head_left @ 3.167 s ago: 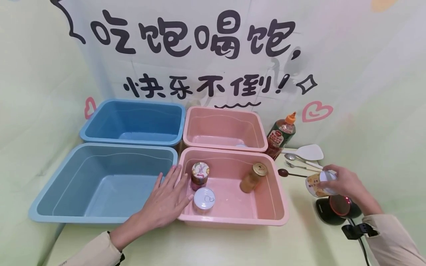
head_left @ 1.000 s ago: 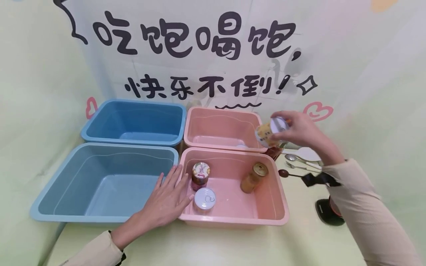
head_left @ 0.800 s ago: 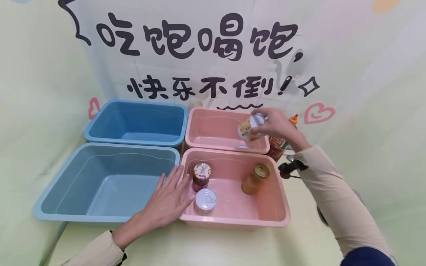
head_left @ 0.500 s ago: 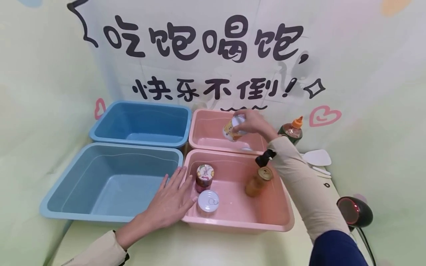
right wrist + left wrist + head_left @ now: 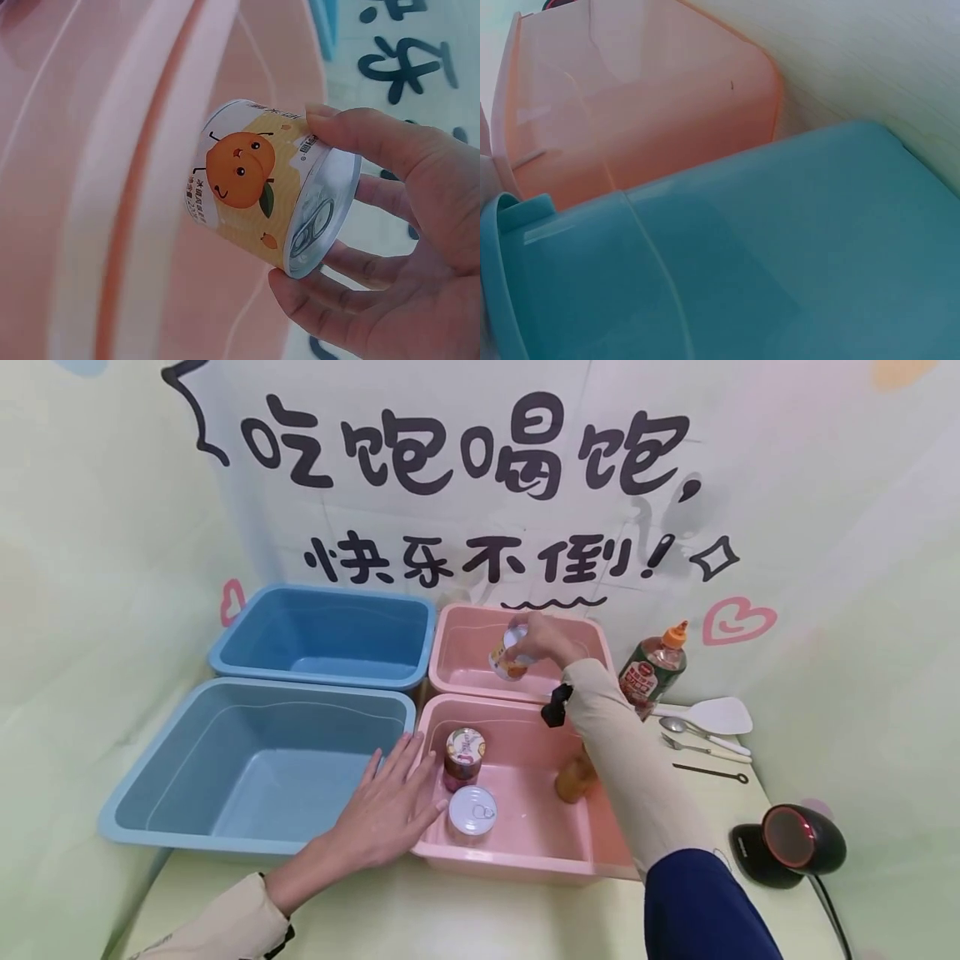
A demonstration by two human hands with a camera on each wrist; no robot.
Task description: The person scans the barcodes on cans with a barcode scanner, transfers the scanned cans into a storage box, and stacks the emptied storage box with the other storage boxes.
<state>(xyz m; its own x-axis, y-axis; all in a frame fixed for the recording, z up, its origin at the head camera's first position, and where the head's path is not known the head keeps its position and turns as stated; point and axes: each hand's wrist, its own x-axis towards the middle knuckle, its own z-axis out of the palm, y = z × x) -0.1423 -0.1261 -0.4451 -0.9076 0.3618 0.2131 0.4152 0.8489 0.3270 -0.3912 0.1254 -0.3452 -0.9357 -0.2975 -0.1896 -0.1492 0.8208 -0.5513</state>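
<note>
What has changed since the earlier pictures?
The right hand has carried the fruit can left and forward, from near the black device to over the far pink bin, without visibly letting go. The left hand still rests where the light blue bin and near pink bin meet; inside the latter, the white-topped can and printed-lid jar have stayed put.

an orange-capped sauce bottle (image 5: 651,673) stands near the table's (image 5: 495,918) back edge. toward its back right corner lie a white spatula (image 5: 722,716), a spoon (image 5: 716,740), a fork (image 5: 712,752) and a thin dark rod (image 5: 708,772); a corded black device (image 5: 798,839) sits by the right edge.
</note>
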